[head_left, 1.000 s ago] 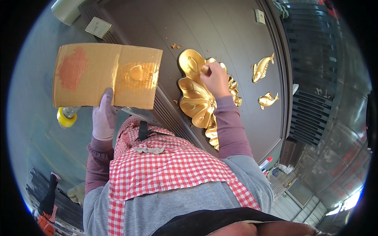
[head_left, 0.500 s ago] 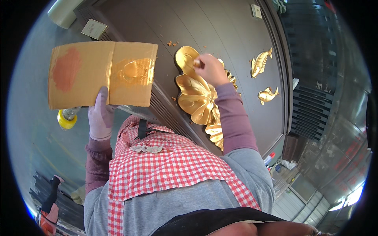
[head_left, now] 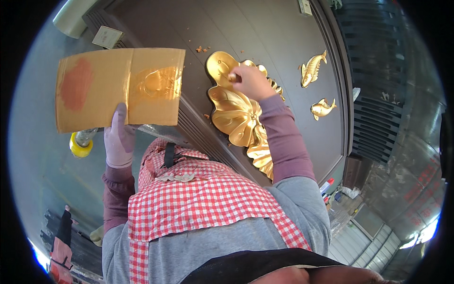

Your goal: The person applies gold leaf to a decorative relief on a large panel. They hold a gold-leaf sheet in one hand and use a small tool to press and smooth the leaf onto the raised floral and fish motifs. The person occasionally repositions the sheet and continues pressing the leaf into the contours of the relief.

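A folded piece of cardboard is in my left hand, which wears a pale lilac glove and has its thumb over the lower edge. Wet-looking gold paint covers part of its right panel, and a dull red patch marks the left one. My bare right hand is closed just over the upper part of a gold lotus relief. Its fingers pinch something small and thin, whose kind I cannot make out. The relief lies on a dark brown panel, partly hidden by my right forearm.
Two gold fish reliefs sit on the panel's right side. Reddish crumbs lie by the lotus. Small boxes rest at the panel's edges. A yellow tape roll is below the cardboard. Another person is at lower left.
My right hand has shifted slightly over the gold relief, its fingers still closed. The cardboard stays in my left hand, a little further left in view.
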Demonstrator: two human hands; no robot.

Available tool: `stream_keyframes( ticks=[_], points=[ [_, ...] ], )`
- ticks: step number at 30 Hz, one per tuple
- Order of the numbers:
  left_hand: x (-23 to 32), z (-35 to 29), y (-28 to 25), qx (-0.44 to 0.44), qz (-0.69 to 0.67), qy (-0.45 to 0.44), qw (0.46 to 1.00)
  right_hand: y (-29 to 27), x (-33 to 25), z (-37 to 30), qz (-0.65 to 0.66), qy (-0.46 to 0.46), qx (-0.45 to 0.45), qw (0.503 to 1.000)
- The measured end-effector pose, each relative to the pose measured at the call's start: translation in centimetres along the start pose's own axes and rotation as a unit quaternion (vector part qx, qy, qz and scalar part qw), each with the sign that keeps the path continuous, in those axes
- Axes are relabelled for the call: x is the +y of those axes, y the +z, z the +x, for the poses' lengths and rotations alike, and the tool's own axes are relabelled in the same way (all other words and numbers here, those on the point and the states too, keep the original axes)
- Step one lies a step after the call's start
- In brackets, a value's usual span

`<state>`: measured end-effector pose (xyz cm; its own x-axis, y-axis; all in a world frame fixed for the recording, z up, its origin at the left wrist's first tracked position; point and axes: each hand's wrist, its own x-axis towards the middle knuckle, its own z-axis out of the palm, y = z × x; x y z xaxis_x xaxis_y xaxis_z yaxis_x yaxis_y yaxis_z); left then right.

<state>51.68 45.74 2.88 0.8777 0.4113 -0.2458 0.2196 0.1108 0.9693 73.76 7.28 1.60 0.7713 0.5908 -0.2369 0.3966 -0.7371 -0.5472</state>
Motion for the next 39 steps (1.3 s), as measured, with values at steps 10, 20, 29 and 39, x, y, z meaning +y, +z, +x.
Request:
stream_keyframes(
  ticks=[10,20,29,39],
  points=[
    [0.4,-0.4,0.0,-0.058,-0.05,-0.025,0.997,2.2,-2.2,0.4,0.008,0.012,0.11,0.994],
    [-0.7,-0.7,0.4,-0.02,0.148,0.132,0.98,2.5,-1.3,-1.4,-0.037,-0.013,0.12,0.992],
    [0.0,-2.1,-0.8,-0.046,0.319,0.234,0.917,1.3,0.5,-6.9,0.021,0.104,0.279,0.954],
    [0.2,-2.1,-0.6,-0.074,0.343,0.24,0.905,3.0,-1.4,-2.9,-0.043,0.011,0.199,0.979]
  ],
)
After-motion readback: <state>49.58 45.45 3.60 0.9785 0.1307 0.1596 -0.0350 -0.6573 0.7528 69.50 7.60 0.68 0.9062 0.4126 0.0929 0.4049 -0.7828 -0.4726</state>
